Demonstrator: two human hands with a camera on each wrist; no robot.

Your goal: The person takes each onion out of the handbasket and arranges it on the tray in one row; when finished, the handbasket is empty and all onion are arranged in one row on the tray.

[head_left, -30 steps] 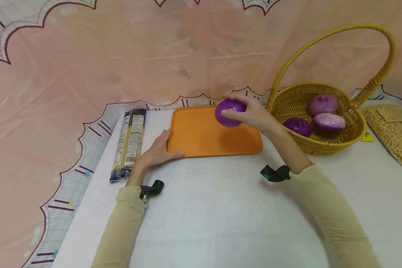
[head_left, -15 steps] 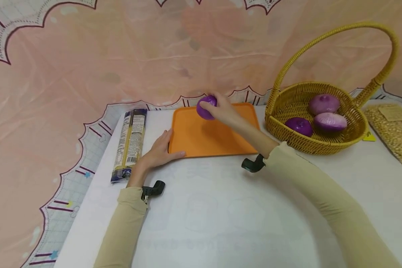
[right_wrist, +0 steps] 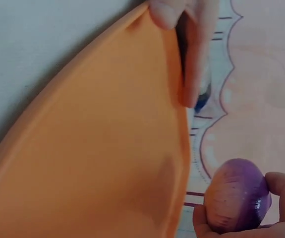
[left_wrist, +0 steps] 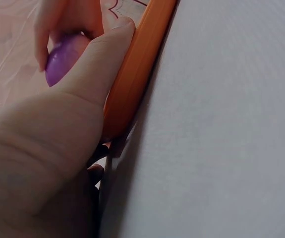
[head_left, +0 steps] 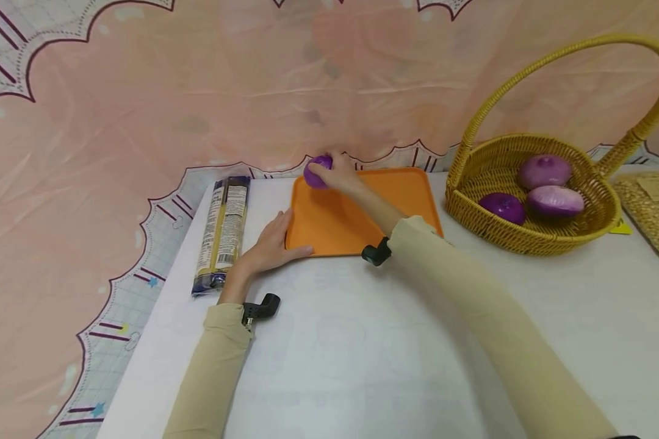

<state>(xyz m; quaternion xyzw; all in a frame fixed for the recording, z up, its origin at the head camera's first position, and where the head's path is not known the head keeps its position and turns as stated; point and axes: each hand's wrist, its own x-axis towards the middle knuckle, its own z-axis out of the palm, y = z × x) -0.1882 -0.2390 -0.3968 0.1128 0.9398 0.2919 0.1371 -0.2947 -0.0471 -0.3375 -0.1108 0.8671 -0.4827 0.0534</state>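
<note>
My right hand (head_left: 340, 174) grips a shiny purple onion (head_left: 317, 172) with thumb and fingers. It holds the onion above the far left corner of the orange tray (head_left: 362, 225). In the right wrist view the onion (right_wrist: 237, 196) appears off the tray's surface, with a shadow on the tray. At the near left corner, my left hand (head_left: 271, 247) holds the tray, thumb on the front rim and fingers along the left side. In the left wrist view that thumb (left_wrist: 100, 62) lies against the rim; the fingertips are mostly hidden.
A wicker basket (head_left: 472, 222) with a tall handle stands to the right, with several purple onions (head_left: 502, 208) inside. Beside it lies a bag of beige grains (head_left: 650, 207). A long packet of noodles (head_left: 222, 231) lies left of the tray. A patterned cloth (head_left: 252, 91) rises behind the table.
My right hand has carried the onion leftward, from over the tray's right half to its far left corner. My left hand has stayed at the near left corner.
</note>
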